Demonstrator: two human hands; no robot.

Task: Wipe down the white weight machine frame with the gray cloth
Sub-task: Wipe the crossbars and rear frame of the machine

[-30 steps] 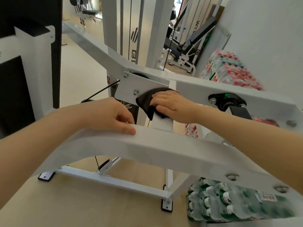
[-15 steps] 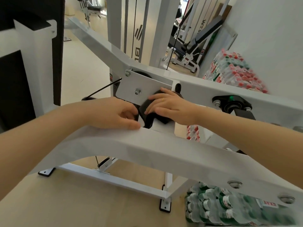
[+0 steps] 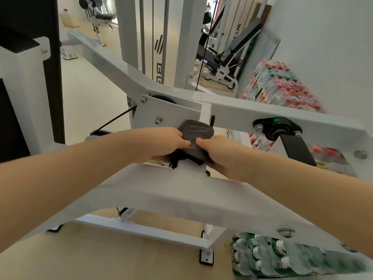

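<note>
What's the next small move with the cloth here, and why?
Probably draw the gray cloth down along the short white post it is wrapped over. Both the left hand and right hand grip it from either side, just below the bolted plate, so one pull wipes several faces.

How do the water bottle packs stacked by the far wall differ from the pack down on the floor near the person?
The shrink-wrapped bottle packs by the white wall show red caps and reddish labels; the shrink-wrapped bottle pack on the floor at lower right shows green and white labels. The wall packs are piled several high, while the near one looks like a single layer. The near one lies partly under the white machine frame; the wall packs lie beyond it. Both are plastic-wrapped bottle bundles.
</note>
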